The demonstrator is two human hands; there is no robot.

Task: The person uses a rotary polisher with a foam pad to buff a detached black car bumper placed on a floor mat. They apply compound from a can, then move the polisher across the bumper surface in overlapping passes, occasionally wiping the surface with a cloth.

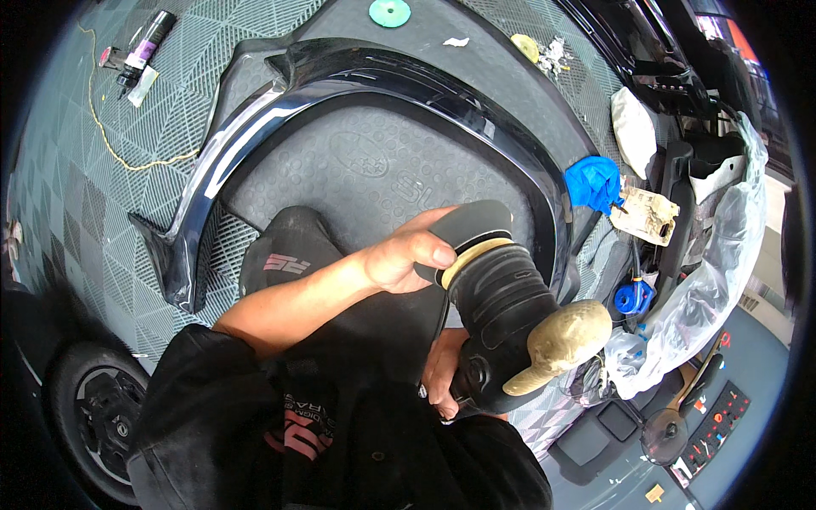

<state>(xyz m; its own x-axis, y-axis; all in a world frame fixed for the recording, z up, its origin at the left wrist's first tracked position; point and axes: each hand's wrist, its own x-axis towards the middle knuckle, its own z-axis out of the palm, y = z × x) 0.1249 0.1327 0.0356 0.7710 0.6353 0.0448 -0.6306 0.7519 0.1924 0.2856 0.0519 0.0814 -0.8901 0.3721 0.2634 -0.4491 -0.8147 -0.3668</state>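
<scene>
Head view. Principal item: black hand-held machine (500, 291), ribbed and cylindrical, tilted, held above the lap right of the person's midline; disc end toward upper left, pale tan rounded cover (574, 333) toward lower right. On the disc end: cream pad (478, 260), then dark grey disc (474, 219), outermost.

Left grip (393, 262): closed on the left edge of the dark grey disc, thumb over the near side, fingers partly hidden beyond. Disc between left grip and cream pad; thumb tip just beside the pad's rim. Right grip (442, 374): fingers curled against the lower left side of the machine, well below the disc; palm hidden.

Beyond the machine: glossy dark arched panel (399, 73), lying on a dark grey mat (314, 140), arch curving round in front of the knees. At the mat's far end: teal disc (390, 12), white scrap (456, 42), yellowish round pad (525, 48).

Right side: blue cloth (592, 181), touching a stained cream piece (648, 216); white cushion-like item (633, 134) just above; clear plastic sheeting (727, 255). Upper left, on grey ribbed floor (183, 81): purple-and-black bottle (151, 40), yellow cord (100, 119). Lower left: black wheel (109, 408).
</scene>
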